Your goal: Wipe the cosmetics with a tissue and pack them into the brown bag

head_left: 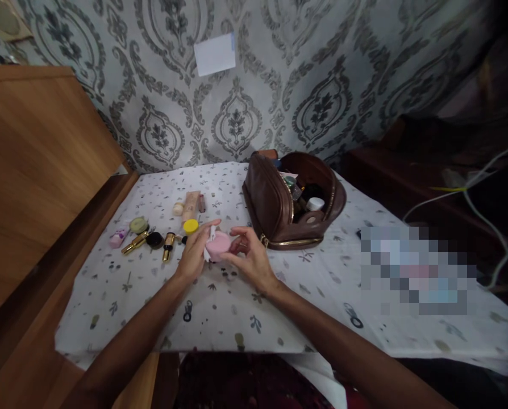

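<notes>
Two hands (195,251) (254,258) hold what seems a pink container (219,245).

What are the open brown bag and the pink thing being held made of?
The brown bag looks like smooth leather or imitation leather, judging by its soft sheen, with a gold-toned metal-looking zip. The pink item seems matte, perhaps plastic, though its evenly coloured surface doesn't settle it.

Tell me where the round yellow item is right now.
In the head view, the round yellow item is left of centre, between the beige tube and your left hand.
</notes>
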Tool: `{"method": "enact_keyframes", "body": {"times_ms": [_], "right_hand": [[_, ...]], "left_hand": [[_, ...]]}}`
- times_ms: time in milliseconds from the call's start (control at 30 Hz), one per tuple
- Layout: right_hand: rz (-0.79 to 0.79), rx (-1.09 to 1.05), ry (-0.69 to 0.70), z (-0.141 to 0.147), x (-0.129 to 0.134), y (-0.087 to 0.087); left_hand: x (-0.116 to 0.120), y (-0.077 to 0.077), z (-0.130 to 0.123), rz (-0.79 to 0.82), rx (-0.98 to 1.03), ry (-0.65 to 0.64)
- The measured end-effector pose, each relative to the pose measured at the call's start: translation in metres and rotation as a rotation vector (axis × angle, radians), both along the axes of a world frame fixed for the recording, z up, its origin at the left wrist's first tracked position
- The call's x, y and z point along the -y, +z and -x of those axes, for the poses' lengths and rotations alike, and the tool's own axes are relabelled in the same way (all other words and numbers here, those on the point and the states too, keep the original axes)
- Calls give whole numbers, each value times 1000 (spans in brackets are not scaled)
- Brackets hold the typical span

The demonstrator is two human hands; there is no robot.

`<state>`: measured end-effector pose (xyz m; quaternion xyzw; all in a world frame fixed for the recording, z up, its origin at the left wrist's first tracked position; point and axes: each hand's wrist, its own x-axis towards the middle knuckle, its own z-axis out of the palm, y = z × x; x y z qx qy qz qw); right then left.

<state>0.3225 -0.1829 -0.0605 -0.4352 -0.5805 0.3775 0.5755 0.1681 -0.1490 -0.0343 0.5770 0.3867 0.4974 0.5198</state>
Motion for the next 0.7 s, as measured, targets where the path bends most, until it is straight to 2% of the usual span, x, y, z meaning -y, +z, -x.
{"method": "enact_keyframes", "body": {"times_ms": [100, 167, 300, 400, 533, 633, 700], "right_hand": [[126, -32, 37, 0, -1, -2], [125, 1, 70, 0, -2, -2], [-57, 123, 37, 1, -1, -5], [-194, 252, 78, 1, 2, -8], [-245, 410, 133, 3, 7, -9], [-214, 472, 117, 7, 8, -12], [-171, 479, 79, 10, 7, -13]], "left_hand": [[5, 1, -1, -138, -138, 44], [7, 0, -1, -173, -202, 19], [6, -5, 0, -176, -251, -47], [3, -8, 0, -126, -231, -106], [1, -6, 1, -94, -208, -136], [3, -2, 1, -212, -308, -117], [5, 0, 1, -391, -414, -117]]}}
